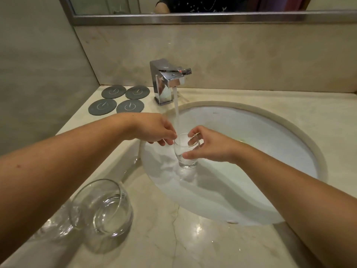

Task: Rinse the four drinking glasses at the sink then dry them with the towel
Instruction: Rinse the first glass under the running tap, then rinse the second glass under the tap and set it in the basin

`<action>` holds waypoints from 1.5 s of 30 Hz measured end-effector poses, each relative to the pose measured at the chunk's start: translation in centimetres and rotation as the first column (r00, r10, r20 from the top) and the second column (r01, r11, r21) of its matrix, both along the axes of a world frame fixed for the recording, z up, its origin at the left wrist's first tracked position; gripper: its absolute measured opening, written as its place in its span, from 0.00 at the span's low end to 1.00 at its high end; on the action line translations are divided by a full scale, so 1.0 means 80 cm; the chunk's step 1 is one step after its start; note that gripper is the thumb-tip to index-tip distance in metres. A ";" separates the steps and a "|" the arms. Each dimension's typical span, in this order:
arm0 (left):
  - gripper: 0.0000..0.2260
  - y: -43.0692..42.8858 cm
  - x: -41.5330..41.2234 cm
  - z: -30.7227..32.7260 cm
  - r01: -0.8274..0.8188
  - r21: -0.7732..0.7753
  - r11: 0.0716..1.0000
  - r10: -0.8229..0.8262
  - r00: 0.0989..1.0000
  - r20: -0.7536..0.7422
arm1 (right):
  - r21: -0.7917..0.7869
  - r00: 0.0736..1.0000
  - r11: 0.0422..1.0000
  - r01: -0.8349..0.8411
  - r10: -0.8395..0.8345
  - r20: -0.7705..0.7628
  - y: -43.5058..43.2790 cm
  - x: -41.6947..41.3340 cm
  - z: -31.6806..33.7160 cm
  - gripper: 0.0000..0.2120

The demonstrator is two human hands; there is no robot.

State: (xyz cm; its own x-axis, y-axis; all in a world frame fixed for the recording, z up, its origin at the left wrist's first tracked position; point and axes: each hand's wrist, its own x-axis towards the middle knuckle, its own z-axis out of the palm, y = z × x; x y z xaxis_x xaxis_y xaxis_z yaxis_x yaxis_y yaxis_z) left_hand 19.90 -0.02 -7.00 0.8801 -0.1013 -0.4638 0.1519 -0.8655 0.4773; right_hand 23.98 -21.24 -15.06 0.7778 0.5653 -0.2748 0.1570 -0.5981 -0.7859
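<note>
Glass under rinse: a clear drinking glass is held upright over the left part of the white sink, directly beneath the running stream of water that falls from the square chrome tap. Water fills and froths inside the glass and splashes onto the basin below it.

Right hand: fingers wrapped around the far side of the glass, thumb pressed on the near side, grasping it by the wall. Left hand: fingertips curled at the rim on the left side, touching the glass; whether they pinch the rim or merely steady it cannot be told.

Counter: pale veined stone surrounding the sink. At lower left, a second glass stands on the counter, wide and rounded, near the sink's edge and just beside the left forearm. Further clear glassware lies partly hidden behind that forearm; its number cannot be told. Puddled water shows on the counter between this glass and the sink.

Back left corner: four dark round coasters lie flat in two rows, close together, to the left of the tap. A framed mirror runs along the top of the wall.
</note>
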 end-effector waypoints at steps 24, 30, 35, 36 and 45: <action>0.11 -0.012 -0.005 0.007 0.187 0.231 0.955 -0.180 0.982 -0.052 | -0.204 0.969 0.979 -0.025 0.074 0.236 -0.024 -0.007 0.011 0.45; 0.14 0.016 -0.031 0.033 0.188 0.327 0.926 -0.201 0.980 0.007 | -0.037 0.926 0.995 -0.090 0.097 0.366 0.008 -0.069 0.059 0.32; 0.09 0.048 -0.064 0.058 0.114 0.240 0.964 -0.158 0.973 0.171 | 0.118 0.950 0.971 -0.209 0.173 0.261 0.037 -0.129 0.083 0.29; 0.09 0.053 -0.072 0.062 0.101 0.216 0.971 -0.144 0.970 0.194 | 0.141 0.949 0.959 -0.245 0.208 0.236 0.042 -0.141 0.088 0.31; 0.10 0.064 -0.144 0.076 0.074 -0.019 0.997 -0.065 0.957 0.283 | 0.134 0.879 0.902 -0.410 0.352 0.321 0.077 -0.208 0.079 0.48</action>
State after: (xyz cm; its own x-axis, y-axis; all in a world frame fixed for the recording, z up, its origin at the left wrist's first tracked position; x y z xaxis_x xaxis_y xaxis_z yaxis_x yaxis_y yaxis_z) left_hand 8.36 5.07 -0.90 0.9651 -0.1766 -0.1935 -0.0527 -0.8545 0.5168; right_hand 7.31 -15.05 -8.76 0.5190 0.8521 0.0681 0.5736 -0.2881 -0.7668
